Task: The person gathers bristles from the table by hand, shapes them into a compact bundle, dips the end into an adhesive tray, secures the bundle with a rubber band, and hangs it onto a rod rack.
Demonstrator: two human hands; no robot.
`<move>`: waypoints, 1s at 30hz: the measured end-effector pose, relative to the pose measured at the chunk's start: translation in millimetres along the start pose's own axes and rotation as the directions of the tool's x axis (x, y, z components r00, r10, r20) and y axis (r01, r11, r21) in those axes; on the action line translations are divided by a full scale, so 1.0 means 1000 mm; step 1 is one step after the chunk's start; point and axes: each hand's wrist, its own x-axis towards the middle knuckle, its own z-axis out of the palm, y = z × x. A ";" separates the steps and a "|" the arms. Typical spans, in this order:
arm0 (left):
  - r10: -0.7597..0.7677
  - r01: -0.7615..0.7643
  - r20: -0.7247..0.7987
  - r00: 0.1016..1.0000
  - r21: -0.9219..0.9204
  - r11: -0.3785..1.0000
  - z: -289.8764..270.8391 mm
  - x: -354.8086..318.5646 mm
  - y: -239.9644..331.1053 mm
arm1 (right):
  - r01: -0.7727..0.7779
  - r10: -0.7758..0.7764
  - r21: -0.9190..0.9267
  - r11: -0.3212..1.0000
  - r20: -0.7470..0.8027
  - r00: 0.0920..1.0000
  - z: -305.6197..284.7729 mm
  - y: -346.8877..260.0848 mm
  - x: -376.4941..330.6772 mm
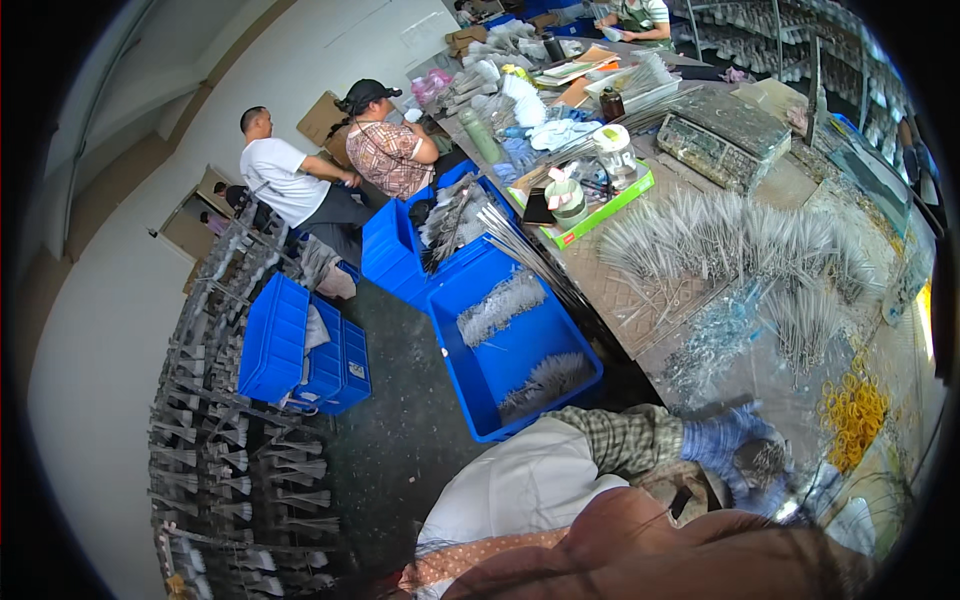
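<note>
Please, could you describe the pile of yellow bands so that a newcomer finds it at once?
Find the big cluttered worktable. On it, to the right of the blue-gloved left hand, lies the pile. Its tangled, bright yellow loops stand out from the pale bristle bundles.

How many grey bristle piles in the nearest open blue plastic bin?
2: pale grey pile toward the far end of the bin, darker grey pile toward its near end. Others may be hidden underneath.
</note>
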 end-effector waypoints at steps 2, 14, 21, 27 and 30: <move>-0.082 0.080 0.003 0.997 -0.217 0.973 0.010 0.000 -0.001 | 0.063 -0.055 -0.342 0.938 0.032 0.998 0.013 0.044 0.003; 0.241 -0.221 -0.218 0.946 0.112 0.969 0.031 0.000 -0.033 | 0.057 -0.059 -0.039 0.998 -0.049 0.997 0.010 0.021 0.003; -0.012 -0.070 -0.165 0.986 -0.481 0.874 0.025 0.004 0.012 | 0.000 0.001 0.009 1.000 -0.074 0.997 0.007 0.028 -0.008; -0.037 0.034 -0.111 0.993 -0.033 0.999 0.035 0.004 -0.020 | -0.132 0.164 0.354 0.926 -0.061 0.985 0.023 0.060 -0.011; -0.225 0.146 -0.086 0.971 -0.533 0.833 0.041 0.001 -0.008 | -0.087 0.099 0.182 0.980 -0.060 0.993 0.018 0.045 -0.007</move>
